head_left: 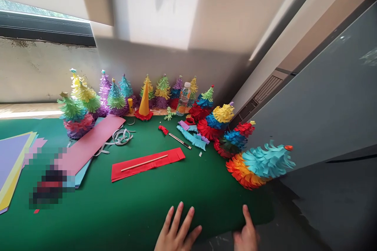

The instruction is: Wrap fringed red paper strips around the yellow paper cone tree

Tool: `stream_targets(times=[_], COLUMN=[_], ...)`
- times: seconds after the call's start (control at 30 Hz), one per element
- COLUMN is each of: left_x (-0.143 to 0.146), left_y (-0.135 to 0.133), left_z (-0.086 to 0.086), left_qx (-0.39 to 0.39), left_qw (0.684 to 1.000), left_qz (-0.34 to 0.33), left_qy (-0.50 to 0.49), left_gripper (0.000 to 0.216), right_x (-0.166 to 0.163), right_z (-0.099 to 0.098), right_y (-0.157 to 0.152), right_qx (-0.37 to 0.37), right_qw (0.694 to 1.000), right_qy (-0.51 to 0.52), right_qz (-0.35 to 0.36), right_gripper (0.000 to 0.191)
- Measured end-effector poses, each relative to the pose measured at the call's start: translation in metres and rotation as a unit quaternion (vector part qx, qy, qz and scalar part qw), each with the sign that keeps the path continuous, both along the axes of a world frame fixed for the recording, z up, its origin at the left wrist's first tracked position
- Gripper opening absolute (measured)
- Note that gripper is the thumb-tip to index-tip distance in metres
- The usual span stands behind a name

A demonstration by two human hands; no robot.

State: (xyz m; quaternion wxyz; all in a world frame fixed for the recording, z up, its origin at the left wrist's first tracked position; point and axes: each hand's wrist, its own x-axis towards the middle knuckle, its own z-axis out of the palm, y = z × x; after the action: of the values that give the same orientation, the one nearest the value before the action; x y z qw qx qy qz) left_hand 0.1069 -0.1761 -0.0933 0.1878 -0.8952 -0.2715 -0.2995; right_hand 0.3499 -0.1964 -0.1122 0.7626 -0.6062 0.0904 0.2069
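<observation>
My left hand [178, 229] rests palm down near the front edge of the green tabletop [118, 208], fingers spread, holding nothing. At the front right edge is my right hand [246, 231], its thumb stretched out over the green surface; its other fingers are hidden. Ahead of my hands lies a strip of red paper [135, 173] with a thin wooden stick [144, 163] across it. A craft knife [180, 141] lies behind that. Nearest my right hand, a fringed paper tree [265, 160] in blue, orange and red leans at the right edge.
More fringed paper trees [209, 100] line the back and right side. A bare yellow cone [144, 100] and a bottle [184, 99] stand among them. Pink paper [94, 141], curled white strips [122, 136], blue fringe scraps [193, 137] and stacked coloured sheets [13, 160] lie about.
</observation>
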Motion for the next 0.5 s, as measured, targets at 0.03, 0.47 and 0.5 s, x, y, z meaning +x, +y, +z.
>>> stream_targets(times=[0.03, 0.47, 0.5], left_x=[-0.0005, -0.0054, -0.0056], left_y=[0.0001, -0.0009, -0.0009], left_z=[0.0003, 0.0083, 0.0088], left_qx=[-0.003, -0.033, -0.032], left_qw=[1.000, 0.999, 0.999], left_qz=[0.000, -0.010, -0.010], left_qy=[0.003, 0.027, 0.029], left_gripper=[0.054, 0.054, 0.054], right_x=[-0.0001, 0.0042, 0.0040], right_z=[0.0005, -0.0006, -0.0004], right_y=[-0.0004, -0.0016, -0.0012], right_qx=[0.000, -0.034, -0.038], right_qw=[1.000, 0.999, 0.999], right_qy=[-0.002, 0.006, 0.010], right_qz=[0.002, -0.024, -0.027], right_gripper=[0.082, 0.083, 0.083])
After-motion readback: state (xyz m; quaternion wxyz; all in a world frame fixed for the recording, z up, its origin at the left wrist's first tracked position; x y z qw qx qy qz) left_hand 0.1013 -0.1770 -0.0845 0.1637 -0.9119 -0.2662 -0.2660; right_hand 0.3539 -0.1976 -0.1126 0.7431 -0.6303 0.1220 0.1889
